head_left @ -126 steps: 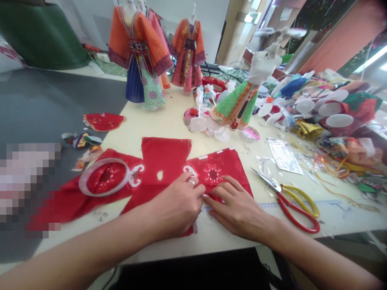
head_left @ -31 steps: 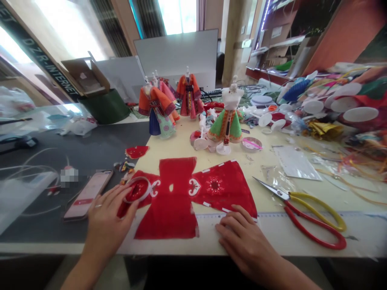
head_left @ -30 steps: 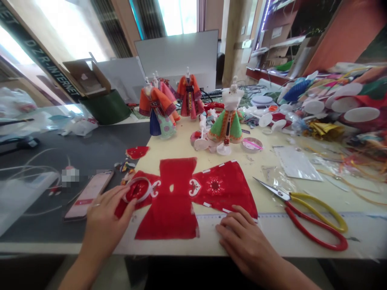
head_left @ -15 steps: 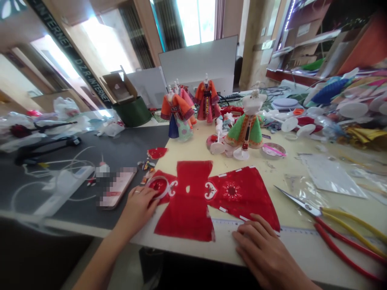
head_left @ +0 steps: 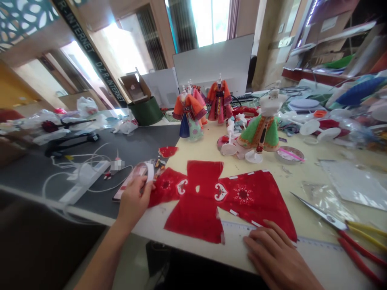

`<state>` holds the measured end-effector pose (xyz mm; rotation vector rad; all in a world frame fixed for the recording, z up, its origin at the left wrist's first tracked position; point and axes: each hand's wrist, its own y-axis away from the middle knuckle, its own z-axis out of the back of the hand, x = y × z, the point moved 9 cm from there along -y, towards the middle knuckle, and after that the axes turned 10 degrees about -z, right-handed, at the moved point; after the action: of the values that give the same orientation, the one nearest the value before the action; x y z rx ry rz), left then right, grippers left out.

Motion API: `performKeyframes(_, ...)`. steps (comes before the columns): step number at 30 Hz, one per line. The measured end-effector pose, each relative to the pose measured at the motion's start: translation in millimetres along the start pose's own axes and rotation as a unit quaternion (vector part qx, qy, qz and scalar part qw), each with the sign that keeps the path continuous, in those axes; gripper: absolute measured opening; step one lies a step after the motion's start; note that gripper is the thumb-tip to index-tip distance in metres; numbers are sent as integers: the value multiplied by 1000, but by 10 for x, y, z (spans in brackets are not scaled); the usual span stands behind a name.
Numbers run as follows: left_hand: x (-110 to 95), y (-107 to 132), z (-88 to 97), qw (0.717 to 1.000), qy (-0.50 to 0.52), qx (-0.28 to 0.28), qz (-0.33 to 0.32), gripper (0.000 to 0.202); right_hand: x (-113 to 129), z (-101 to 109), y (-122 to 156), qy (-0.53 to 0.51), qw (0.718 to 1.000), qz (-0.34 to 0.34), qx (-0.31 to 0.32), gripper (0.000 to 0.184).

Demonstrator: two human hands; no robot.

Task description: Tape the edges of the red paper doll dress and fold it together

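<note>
Two bare hands work at a cream table [head_left: 211, 151] where one red cross-shaped fabric garment piece [head_left: 196, 201] lies flat near the front edge.
The left hand [head_left: 133, 201] grips one clear plastic tape ring [head_left: 148, 172], blurred, just beside the garment's left sleeve. The right hand [head_left: 278, 257] rests flat and unclenched at the garment's lower hem, on one clear ruler [head_left: 236, 230]. One pair of red-and-yellow-handled scissors [head_left: 347, 231] is cut off at the right. Four small dressed dolls [head_left: 189, 117] stand behind, one largely hidden.

Light: bright daylight, blown out at windows [head_left: 211, 20] behind the table [head_left: 302, 193].
Blur: soft throughout.
Distortion: wide-angle bending at edges.
</note>
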<state>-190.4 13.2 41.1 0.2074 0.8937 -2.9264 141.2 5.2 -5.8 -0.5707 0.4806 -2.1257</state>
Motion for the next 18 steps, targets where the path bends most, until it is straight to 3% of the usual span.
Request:
performKeyframes(5,-33,-20,-139,987,142,39,58,25,12,4,-12,14,1000,10,3,23)
performKeyframes(8,-172,-108,-239,969,224,68,76,30,4,1,-28,6,1000,-6,2,23)
performKeyframes(12,-555,-218,-409,903,398,136,84,27,-28,47,-63,-21,999,-27,5,20)
performKeyframes(15,-895,-289,-506,850,499,162,49,22,-50,98,-143,-34,999,-30,25,19)
performKeyframes(16,-986,-314,-544,844,509,169,31,21,-59,118,-191,-37,998,-29,30,19)
performKeyframes(18,-1123,-376,-637,863,470,183,-18,19,-108,143,-333,-46,998,-35,38,19)
